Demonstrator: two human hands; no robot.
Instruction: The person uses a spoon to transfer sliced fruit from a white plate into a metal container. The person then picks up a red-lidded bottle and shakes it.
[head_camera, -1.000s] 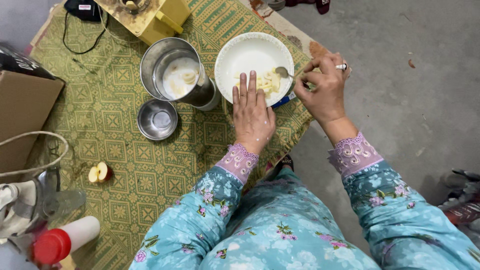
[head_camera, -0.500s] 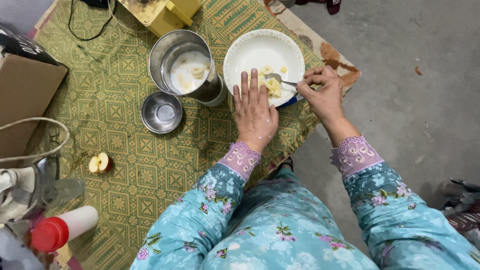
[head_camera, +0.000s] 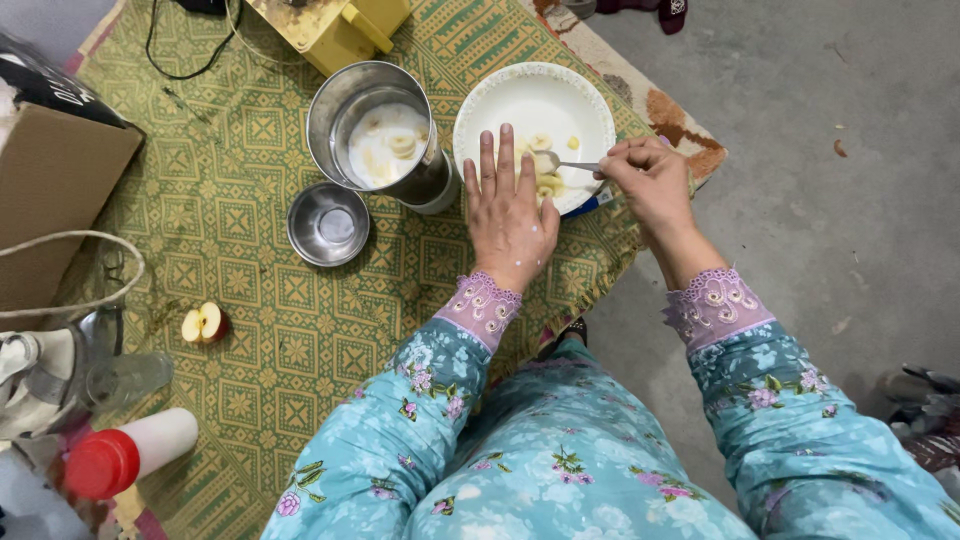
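On the mat, head view: green patterned cloth (head_camera: 260, 300) spread over a grey floor, the person seated at its edge, looking straight down.
Left hand: left hand (head_camera: 508, 215) lies flat, fingers straight and close together, tips pressed on the near rim of the white plate (head_camera: 520, 95) — holding nothing, just steadying.
Right hand: right hand (head_camera: 650, 180) curls shut around the handle of a metal spoon (head_camera: 565, 162), pinched between thumb and fingers.
Spoon axis: runs roughly sideways, handle at the right hand, bowl pointing left into the plate, just beyond the left fingertips.
Fruit: pale banana slices (head_camera: 545, 175) sit in the near part of the plate, right under the spoon's bowl — the right hand is the one working them.
Steel jar: tall steel jar (head_camera: 380, 135) stands just left of the plate, white liquid and a few slices inside; it lies beyond the left hand, further from the right.
Also about: small steel bowl (head_camera: 328, 224) near the jar, half apple (head_camera: 204, 323) well apart at left, yellow appliance (head_camera: 335, 25) at the top edge.
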